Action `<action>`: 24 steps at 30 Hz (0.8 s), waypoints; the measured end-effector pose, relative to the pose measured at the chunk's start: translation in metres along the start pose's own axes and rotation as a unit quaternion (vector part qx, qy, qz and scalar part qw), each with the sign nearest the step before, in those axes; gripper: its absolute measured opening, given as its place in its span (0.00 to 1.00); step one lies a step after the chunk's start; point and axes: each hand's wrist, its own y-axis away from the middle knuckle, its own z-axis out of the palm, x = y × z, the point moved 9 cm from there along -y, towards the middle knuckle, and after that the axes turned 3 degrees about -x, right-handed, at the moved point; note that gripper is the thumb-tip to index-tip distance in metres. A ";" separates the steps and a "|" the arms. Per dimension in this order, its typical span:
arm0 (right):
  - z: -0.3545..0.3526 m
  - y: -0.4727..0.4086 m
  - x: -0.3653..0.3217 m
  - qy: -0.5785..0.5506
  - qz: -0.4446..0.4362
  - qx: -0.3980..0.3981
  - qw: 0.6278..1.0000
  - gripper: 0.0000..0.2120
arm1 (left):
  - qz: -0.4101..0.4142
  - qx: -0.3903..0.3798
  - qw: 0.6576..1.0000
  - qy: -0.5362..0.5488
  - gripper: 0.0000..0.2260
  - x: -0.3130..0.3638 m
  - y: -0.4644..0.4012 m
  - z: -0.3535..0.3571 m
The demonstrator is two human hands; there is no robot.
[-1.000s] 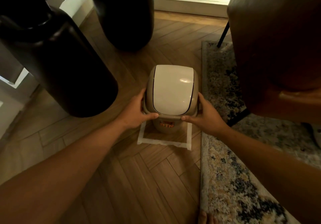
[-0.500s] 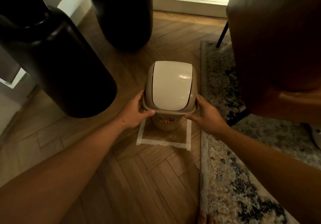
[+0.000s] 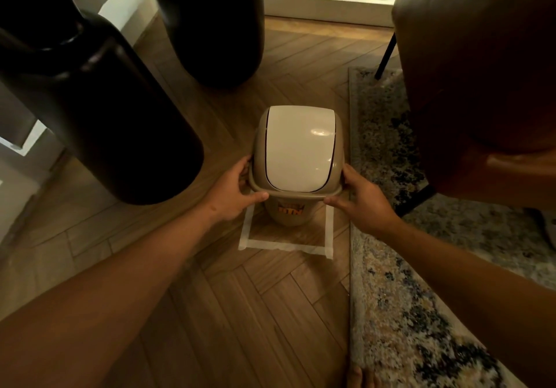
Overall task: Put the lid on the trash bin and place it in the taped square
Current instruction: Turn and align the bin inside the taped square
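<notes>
beige plastic forms the trash bin point(image 3: 290, 214), which stands over the far part of the taped square point(image 3: 285, 247) on the wooden herringbone floor point(image 3: 240, 312). whether its base rests on the boards or hangs just above them cannot be told from this angle. the lid point(image 3: 299, 150) is seated on the bin, a beige frame around a white swing flap with a glossy highlight near its right edge. an orange label shows on the bin's near wall, partly hidden under the lid's rim.

both hands grip the lid's rim from opposite sides. the left hand point(image 3: 233, 193) wraps the left edge, its fingers curled around the side and its thumb laid along the front lip. the right hand point(image 3: 359, 201) mirrors it on the right edge, thumb pointing inward under the front lip. both forearms reach in from the bottom corners.

2 strips of the white tape run back on either side of the bin and 1 crosses the front, leaving bare floor between the bin and that strip. a patterned rug point(image 3: 406, 297) lies just beside the square on the right. 2 dark rounded objects point(image 3: 114, 123) stand to the left and behind, and a brown chair point(image 3: 481, 71) looms at the right.
</notes>
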 end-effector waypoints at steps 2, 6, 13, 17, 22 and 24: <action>0.001 0.002 0.000 -0.002 0.000 0.001 1.000 0.37 | 0.001 0.004 1.000 -0.013 0.46 0.000 0.001 -0.001; 0.003 0.002 0.001 -0.002 -0.004 -0.003 1.000 0.37 | 0.002 0.013 0.999 -0.029 0.46 0.000 0.004 -0.002; 0.006 0.006 0.003 0.067 -0.004 0.023 0.997 0.51 | 0.031 0.023 0.995 -0.094 0.47 0.007 0.010 -0.001; 0.010 0.013 -0.009 0.089 -0.028 0.031 0.995 0.48 | 0.056 0.039 0.989 -0.132 0.46 0.015 0.013 -0.003; 0.010 0.014 -0.009 0.112 -0.042 0.041 0.992 0.45 | 0.057 0.044 0.988 -0.139 0.46 0.017 0.014 -0.004; 0.009 0.015 -0.008 0.118 -0.042 0.048 0.991 0.44 | 0.059 0.043 0.987 -0.146 0.47 0.016 0.013 -0.005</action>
